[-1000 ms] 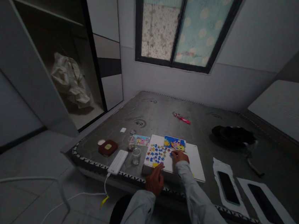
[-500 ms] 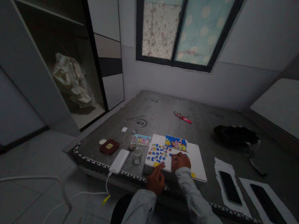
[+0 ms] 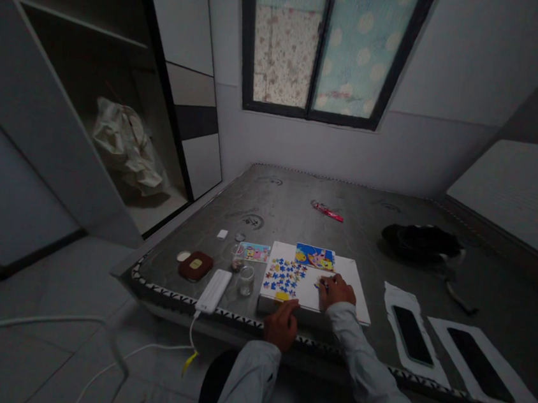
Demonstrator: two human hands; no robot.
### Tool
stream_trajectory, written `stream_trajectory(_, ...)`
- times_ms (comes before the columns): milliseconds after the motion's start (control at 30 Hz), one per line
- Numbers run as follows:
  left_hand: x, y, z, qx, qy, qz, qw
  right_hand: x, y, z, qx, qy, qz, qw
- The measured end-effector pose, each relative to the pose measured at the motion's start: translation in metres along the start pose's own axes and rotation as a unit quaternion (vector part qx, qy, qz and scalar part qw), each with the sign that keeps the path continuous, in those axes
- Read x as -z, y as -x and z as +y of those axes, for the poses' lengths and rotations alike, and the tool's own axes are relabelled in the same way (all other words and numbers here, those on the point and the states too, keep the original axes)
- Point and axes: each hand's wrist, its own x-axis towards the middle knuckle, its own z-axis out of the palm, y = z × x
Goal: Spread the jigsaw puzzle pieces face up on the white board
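Note:
A white board (image 3: 353, 287) lies on a grey mattress-like surface (image 3: 297, 211) with several blue and yellow jigsaw pieces (image 3: 283, 277) scattered on its left part. A partly built picture (image 3: 314, 256) sits at the board's far edge. My left hand (image 3: 282, 323) rests at the board's near edge, fingers curled, fingertips touching the edge. My right hand (image 3: 336, 291) lies on the board to the right of the loose pieces, fingers pinched on something small I cannot make out.
Left of the board are a small picture card (image 3: 254, 252), a glass jar (image 3: 244, 280), a white power bank (image 3: 213, 290) with a cable, and a brown case (image 3: 195, 265). Two phones (image 3: 411, 335) lie on white sheets at right. A dark bundle (image 3: 421, 242) lies farther back.
My right hand has slid to the right across the board, away from the loose pieces. My left hand has stayed at the near edge.

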Motion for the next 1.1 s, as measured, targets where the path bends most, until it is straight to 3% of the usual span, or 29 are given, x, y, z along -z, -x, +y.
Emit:
stream_trajectory(167, -0.002, -0.001, 0.003, 0.007, 0.002, -0.008, 1.000, 0.005, 0.000, 0.016, 0.025, 0.011, -0.023, 0.999)
stream_trajectory(567, -0.007, 0.001, -0.002, 0.008, 0.003, -0.005, 1.000, 0.005, -0.004, 0.012, 0.015, 0.014, 0.003, 1.000)
stream_trajectory(833, -0.006, 0.000, 0.000, 0.008, 0.006, 0.002, 1.000, 0.013, -0.010, 0.010, 0.017, 0.040, -0.036, 0.998)
stream_trajectory(1100, -0.006, 0.000, 0.000, 0.008, 0.005, 0.008, 1.000, 0.012, -0.006, 0.013, 0.055, 0.061, -0.024, 0.996)
